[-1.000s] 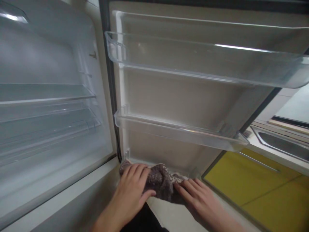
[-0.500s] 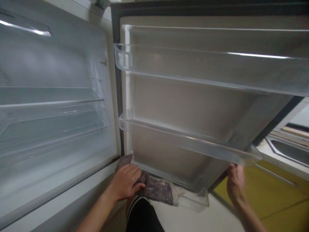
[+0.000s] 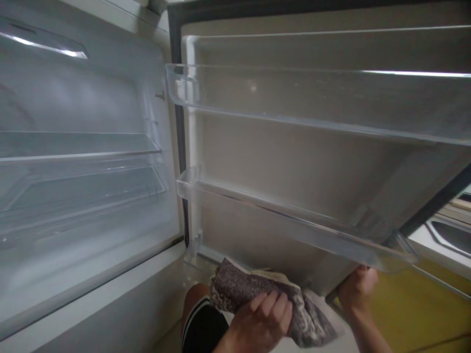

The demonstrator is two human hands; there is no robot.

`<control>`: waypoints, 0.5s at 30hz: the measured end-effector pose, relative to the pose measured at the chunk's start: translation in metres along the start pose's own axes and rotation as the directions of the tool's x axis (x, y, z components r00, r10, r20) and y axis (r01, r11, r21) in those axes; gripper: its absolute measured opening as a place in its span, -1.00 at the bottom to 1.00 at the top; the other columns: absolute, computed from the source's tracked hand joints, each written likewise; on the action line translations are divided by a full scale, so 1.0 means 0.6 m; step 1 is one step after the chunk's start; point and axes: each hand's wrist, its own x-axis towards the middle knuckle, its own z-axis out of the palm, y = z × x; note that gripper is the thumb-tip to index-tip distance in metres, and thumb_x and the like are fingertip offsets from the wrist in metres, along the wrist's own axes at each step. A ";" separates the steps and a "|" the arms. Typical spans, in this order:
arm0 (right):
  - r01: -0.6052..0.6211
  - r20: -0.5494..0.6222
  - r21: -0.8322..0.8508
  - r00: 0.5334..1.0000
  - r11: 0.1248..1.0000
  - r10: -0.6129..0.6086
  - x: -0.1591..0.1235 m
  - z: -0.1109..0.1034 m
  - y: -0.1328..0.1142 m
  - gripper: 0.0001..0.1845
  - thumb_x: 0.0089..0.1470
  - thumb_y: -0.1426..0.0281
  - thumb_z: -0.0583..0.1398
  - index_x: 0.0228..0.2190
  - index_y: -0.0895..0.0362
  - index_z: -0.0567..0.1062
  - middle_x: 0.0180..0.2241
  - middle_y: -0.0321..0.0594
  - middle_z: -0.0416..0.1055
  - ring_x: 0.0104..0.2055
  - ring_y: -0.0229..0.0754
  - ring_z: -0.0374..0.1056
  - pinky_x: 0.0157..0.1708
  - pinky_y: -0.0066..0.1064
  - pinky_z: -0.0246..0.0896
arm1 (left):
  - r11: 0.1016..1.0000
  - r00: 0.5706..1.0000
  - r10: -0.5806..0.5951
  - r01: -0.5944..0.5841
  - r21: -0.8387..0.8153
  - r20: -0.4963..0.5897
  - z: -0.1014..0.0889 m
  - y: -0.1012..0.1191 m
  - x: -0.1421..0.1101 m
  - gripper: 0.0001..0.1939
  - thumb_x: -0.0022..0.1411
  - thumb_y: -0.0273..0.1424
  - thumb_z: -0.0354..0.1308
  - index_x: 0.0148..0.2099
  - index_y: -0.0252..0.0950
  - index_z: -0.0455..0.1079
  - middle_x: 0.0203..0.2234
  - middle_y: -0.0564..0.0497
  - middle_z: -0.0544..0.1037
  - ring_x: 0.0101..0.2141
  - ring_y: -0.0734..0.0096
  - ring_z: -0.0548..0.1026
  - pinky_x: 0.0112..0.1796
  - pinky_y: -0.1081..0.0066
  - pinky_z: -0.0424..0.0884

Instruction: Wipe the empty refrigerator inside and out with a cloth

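Note:
My left hand is closed around a brown patterned cloth, held just below the bottom of the open fridge door. Part of the cloth hangs to the right of my fingers. My right hand grips the lower outer corner of the door, under the end of the middle clear door bin; its fingers curl round the edge. A larger clear door bin sits above it.
The fridge interior at left has glass shelves and a clear drawer. My knee in dark shorts is below the cloth. A steel sink and yellow cabinet fronts lie at right behind the door.
My left hand has lifted the cloth off the lowest door ledge and moved it right, bunched in the fist. My right hand stays at the door's lower corner.

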 end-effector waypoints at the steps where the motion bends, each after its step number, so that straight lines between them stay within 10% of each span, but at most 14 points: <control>1: 0.007 -0.013 -0.012 1.000 1.000 -0.007 0.000 0.000 -0.001 0.16 0.01 -0.59 0.01 -0.08 0.25 0.60 -0.39 -0.04 0.44 -0.40 0.02 0.32 -0.36 -0.22 0.17 | 1.000 0.999 -0.005 0.006 0.018 -0.039 0.004 -0.002 -0.015 -0.73 0.51 -0.29 0.22 0.18 -0.08 0.59 0.35 0.10 0.50 0.30 0.42 0.38 0.30 0.42 0.23; 6: -0.018 -0.007 -0.050 1.000 0.999 0.018 0.002 -0.005 0.000 0.03 0.03 -0.59 -0.01 -0.43 0.16 0.53 -0.49 -0.11 0.34 -0.41 0.01 0.27 -0.33 -0.20 0.16 | 0.961 0.955 -0.269 0.275 0.034 -0.126 -0.004 -0.062 -0.143 -0.78 0.56 -0.26 0.13 0.07 0.01 0.60 0.13 0.05 0.62 0.33 0.36 0.35 0.49 0.26 -0.04; 9: -0.031 0.014 -0.091 0.999 0.995 0.033 0.005 -0.009 0.002 -0.03 0.02 -0.60 -0.04 -0.59 0.07 0.35 -0.54 -0.14 0.29 -0.42 -0.01 0.24 -0.37 -0.22 0.10 | 0.819 0.811 -0.571 0.573 -0.029 -0.124 -0.024 -0.104 -0.181 -0.54 0.61 -0.06 -0.07 0.28 -0.09 0.49 0.42 -0.16 0.35 0.52 0.05 0.10 0.52 -0.05 -0.07; 12: -0.008 0.007 -0.167 1.000 0.986 0.010 0.010 -0.013 0.004 -0.10 -0.01 -0.57 0.00 -0.60 0.04 0.31 -0.56 -0.14 0.24 -0.44 -0.03 0.18 -0.39 -0.22 0.02 | 0.426 0.404 -0.905 0.865 -0.266 -0.133 -0.041 -0.141 -0.156 -0.40 0.58 0.02 -0.03 0.48 -0.13 0.25 0.57 -0.24 0.03 0.56 -0.14 -0.01 0.48 -0.22 -0.02; 15: 0.075 0.053 -0.242 0.997 0.967 -0.064 0.013 -0.018 0.015 -0.20 -0.04 -0.48 0.12 -0.61 0.02 0.27 -0.58 -0.13 0.21 -0.49 -0.08 0.10 -0.39 -0.21 -0.03 | -0.019 -0.041 -0.999 0.862 -0.507 -0.032 -0.043 -0.173 -0.117 -0.13 0.41 0.09 0.23 0.54 -0.20 0.07 0.47 -0.32 0.24 0.47 -0.11 0.23 0.46 -0.11 0.12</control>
